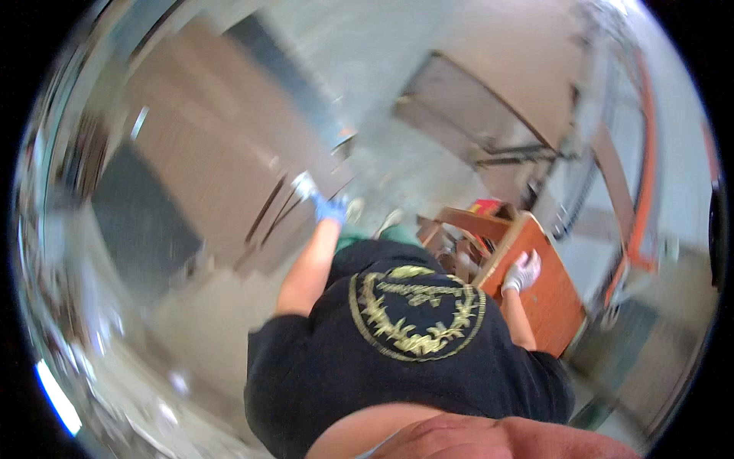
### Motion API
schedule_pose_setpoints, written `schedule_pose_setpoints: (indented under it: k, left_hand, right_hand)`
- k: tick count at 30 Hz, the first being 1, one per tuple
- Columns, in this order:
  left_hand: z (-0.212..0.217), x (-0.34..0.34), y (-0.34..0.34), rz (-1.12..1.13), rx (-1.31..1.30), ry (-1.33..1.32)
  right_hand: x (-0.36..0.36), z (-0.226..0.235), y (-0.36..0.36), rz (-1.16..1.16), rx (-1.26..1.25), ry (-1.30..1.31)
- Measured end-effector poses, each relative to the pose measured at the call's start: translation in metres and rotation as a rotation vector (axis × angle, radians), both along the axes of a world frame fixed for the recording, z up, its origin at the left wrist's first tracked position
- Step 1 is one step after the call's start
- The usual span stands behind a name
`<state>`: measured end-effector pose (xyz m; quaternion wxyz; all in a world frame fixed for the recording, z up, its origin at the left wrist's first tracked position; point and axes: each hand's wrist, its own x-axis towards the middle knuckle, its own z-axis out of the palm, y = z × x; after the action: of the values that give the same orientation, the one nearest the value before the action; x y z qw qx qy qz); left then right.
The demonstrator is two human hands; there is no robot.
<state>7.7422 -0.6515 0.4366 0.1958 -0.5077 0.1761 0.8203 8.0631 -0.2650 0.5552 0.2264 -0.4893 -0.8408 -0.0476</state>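
Observation:
My left hand [330, 209], in a blue glove, is stretched out ahead, beside the edge of a large brown panel or stack [202, 145]. Something whitish [304, 185] juts beyond its fingers; blur hides what it is. On my right, my other hand [523, 272] wears a whitish glove and lies against the outer face of a reddish-brown wooden board [552, 298], fingers outstretched. That board forms one side of an open wooden box [468, 222] holding several mixed pieces that I cannot name.
Dark grey sheets [145, 218] lie along the brown stack's left side. Ahead to the right stands a brown-topped table or rack [508, 69] with a dark frame. An orange curved bar or hose [648, 153] runs along the far right. Grey floor [375, 84] shows between them.

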Motion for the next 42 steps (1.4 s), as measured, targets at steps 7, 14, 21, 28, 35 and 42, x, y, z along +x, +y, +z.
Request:
schedule_pose_setpoints:
  k: [7,14,21,28,35,42]
  left_hand:
    - [-0.004,0.013,0.1,-0.965,0.049,0.152]
    - [0.07,0.015,0.302,-1.596,0.204,0.562]
    - [0.131,0.059,0.509,-1.72,0.051,0.907]
    - [0.126,0.109,0.577,-1.584,-0.208,1.184]
    - [0.117,0.181,0.436,-1.801,0.059,1.457]
    - [0.149,0.112,0.253,-2.258,-0.153,1.163]
  right_hand:
    - [-0.017,-0.017,0.024,-0.078,0.03,0.105]
    - [0.028,-0.018,-0.037,-0.111,-0.042,0.256]
    - [0.036,-0.007,-0.055,-0.151,-0.012,0.436]
    - [0.037,-0.013,-0.06,-0.175,-0.024,0.449]
    - [0.04,-0.01,-0.058,-0.18,0.003,0.51]
    - [0.107,0.039,-0.018,-0.434,0.28,0.67]
